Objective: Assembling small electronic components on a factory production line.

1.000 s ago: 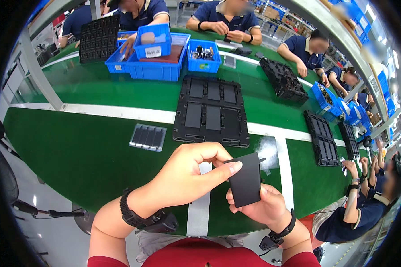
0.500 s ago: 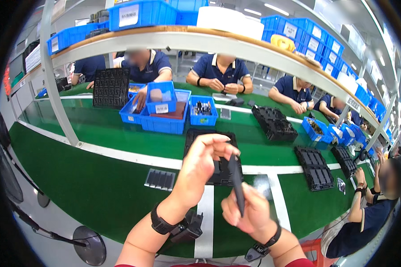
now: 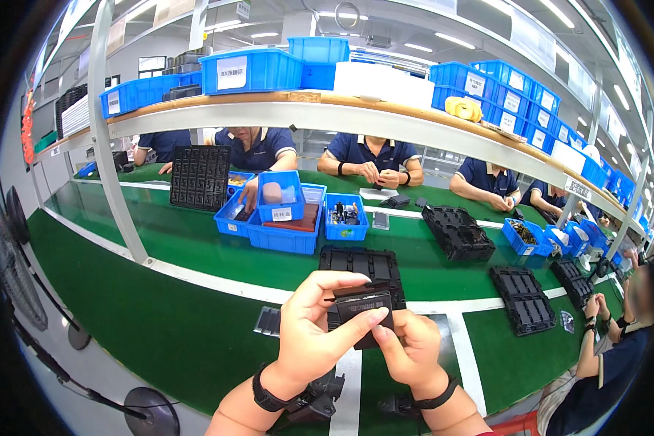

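Both hands pinch a small black part [image 3: 363, 312] between them: the left hand [image 3: 320, 334] curls over its top, the right hand [image 3: 410, 349] props it from below, lifted for a close look. Just beyond the grip lies a black tray [image 3: 360, 265].

The left hand [image 3: 314, 336] and right hand [image 3: 408, 347] together hold a small flat black part [image 3: 363, 312] above the green table [image 3: 160, 320]. A black moulded tray [image 3: 360, 265] lies just beyond it. Blue bins [image 3: 287, 218] stand farther back, before seated workers [image 3: 370, 156].
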